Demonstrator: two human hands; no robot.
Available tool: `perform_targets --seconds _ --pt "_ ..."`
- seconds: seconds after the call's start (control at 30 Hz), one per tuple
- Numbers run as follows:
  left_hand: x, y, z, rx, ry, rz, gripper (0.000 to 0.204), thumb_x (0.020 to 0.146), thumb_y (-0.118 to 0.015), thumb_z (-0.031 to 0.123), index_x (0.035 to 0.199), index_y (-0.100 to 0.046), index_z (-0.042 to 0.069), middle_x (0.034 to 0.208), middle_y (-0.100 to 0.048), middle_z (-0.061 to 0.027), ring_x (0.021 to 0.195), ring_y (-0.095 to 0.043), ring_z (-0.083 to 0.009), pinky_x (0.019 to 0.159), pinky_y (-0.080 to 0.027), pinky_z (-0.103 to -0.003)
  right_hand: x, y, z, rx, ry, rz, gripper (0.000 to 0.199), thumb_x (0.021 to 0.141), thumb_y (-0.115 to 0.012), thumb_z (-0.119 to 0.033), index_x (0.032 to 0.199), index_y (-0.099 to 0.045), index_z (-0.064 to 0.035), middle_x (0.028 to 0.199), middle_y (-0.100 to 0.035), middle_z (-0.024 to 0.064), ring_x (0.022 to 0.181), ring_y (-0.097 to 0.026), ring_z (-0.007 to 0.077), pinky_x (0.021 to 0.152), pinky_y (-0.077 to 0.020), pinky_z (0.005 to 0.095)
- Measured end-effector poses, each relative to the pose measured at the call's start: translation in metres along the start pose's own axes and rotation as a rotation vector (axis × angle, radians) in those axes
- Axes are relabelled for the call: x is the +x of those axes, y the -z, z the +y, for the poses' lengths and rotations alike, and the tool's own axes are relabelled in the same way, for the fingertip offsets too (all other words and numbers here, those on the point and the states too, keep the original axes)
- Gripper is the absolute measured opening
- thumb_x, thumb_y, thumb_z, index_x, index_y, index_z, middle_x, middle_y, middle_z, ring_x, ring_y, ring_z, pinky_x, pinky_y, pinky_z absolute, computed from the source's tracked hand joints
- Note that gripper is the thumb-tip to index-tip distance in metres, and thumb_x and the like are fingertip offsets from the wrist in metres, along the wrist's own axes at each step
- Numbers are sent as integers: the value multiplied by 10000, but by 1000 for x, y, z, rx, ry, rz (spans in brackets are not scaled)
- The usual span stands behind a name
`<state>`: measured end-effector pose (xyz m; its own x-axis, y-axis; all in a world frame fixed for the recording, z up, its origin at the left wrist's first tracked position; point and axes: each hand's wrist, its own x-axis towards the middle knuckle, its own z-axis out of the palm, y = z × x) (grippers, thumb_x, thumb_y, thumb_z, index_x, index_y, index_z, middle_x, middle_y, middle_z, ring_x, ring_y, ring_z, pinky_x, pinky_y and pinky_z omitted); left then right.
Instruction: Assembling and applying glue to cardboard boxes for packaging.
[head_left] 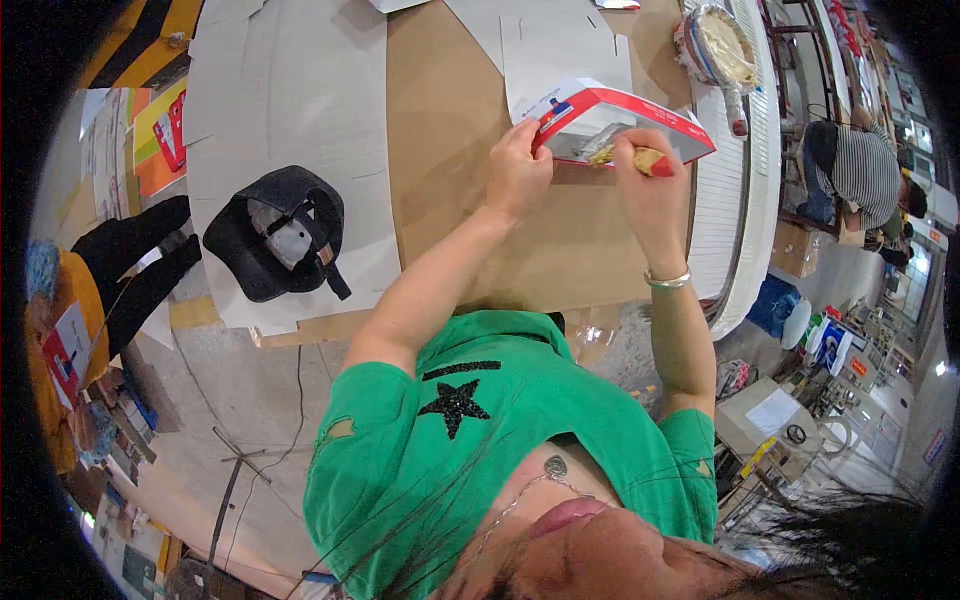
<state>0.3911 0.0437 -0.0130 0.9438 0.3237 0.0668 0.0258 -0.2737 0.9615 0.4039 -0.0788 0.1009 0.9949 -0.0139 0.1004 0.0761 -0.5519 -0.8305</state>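
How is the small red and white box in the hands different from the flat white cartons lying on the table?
The red and white box is folded up and open, held by the left hand, while the right hand pushes a packet into it; the flat white cartons lie unfolded and untouched on the table. The box shows red printed panels; the cartons look plain white. Both seem to be cardboard.

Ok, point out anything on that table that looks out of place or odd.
A black cap lies upside down on the white sheets, apart from the packing work. Otherwise nothing stands out: the left hand holds the red and white box open and the right hand pushes a small item into it.
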Motion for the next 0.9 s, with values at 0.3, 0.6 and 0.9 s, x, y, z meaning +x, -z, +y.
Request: perform_targets --seconds 0.3,0.6,0.9 --pt "-2 9 3 46 0 -35 350 762 -530 60 1098 -581 -26 1065 -613 -197 857 -633 -266 746 -499 -318 -11 43 -51 146 -184 144 72 821 -614 -73 824 -614 -1 790 -617 18 623 -517 72 572 -414 195" --pt "-26 20 -23 87 -25 -108 346 784 -521 69 1112 -568 -31 1196 -547 -198 1055 -563 -319 885 -463 -354 -29 109 -51 416 53 319 99 840 -509 -44 770 -526 23 822 -616 188 528 -453 109 481 -364 196" --pt "-32 21 -33 93 -57 -126 348 785 -558 54 1120 -570 -41 1223 -533 -205 987 -610 -255 823 -499 -317 -48 101 -34 493 -10 264 110 850 -485 -65 777 -513 13 795 -599 171 518 -429 100 465 -348 198"
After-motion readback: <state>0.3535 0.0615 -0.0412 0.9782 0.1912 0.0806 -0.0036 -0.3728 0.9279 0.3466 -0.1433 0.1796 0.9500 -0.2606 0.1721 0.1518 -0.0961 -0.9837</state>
